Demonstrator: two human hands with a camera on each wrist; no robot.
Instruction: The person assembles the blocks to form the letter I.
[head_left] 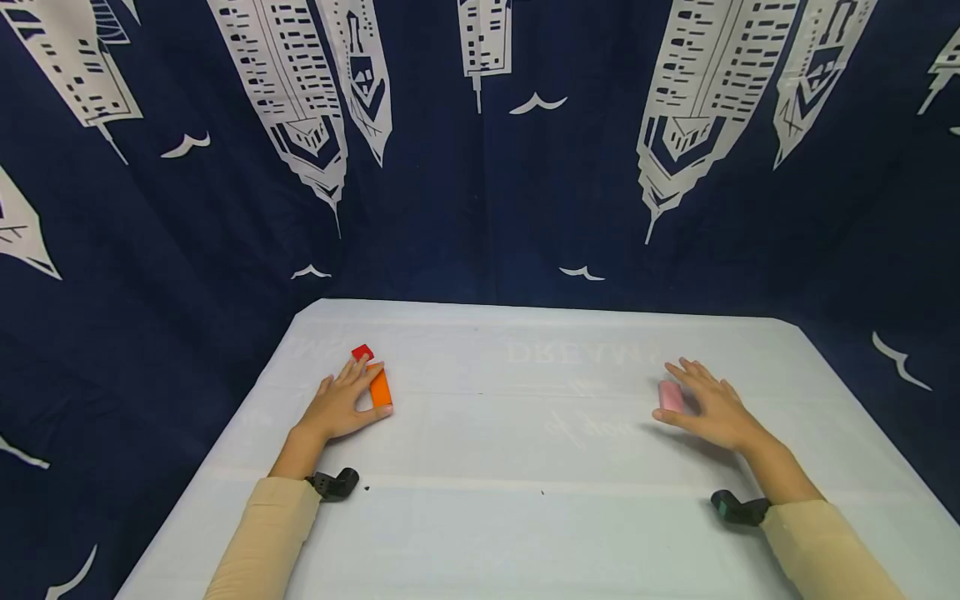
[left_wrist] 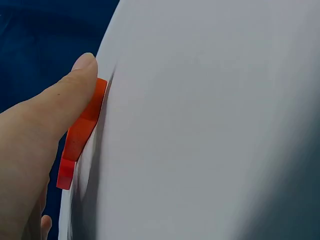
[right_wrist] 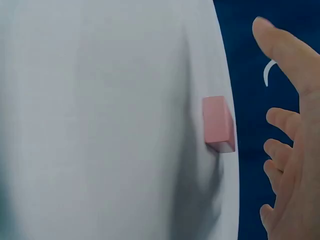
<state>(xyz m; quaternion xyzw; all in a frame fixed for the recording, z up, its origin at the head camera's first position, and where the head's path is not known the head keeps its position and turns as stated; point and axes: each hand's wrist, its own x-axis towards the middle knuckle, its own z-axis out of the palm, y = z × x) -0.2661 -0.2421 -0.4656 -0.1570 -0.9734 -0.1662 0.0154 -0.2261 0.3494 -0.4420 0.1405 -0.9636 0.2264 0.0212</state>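
On the left of the white table, my left hand (head_left: 343, 408) spans an orange block (head_left: 381, 389), thumb by its near end and index finger by its far end. The fingers look mostly straight and spread. Just beyond, a small red block (head_left: 362, 352) overlaps the fingertips. In the left wrist view, the thumb crosses in front of the orange block (left_wrist: 80, 137), and the red block (left_wrist: 65, 173) shows below it. To the right, my right hand (head_left: 712, 411) is spread around a pink block (head_left: 671, 397). A gap separates its fingers from the pink block (right_wrist: 217, 122) in the right wrist view.
The white table (head_left: 480, 450) has a cut-off corner at each far end. A dark blue cloth (head_left: 487, 183) with white building and bird prints hangs behind it and along the sides. A black wrist device (head_left: 335, 484) sits on the left arm, another (head_left: 738, 507) on the right.
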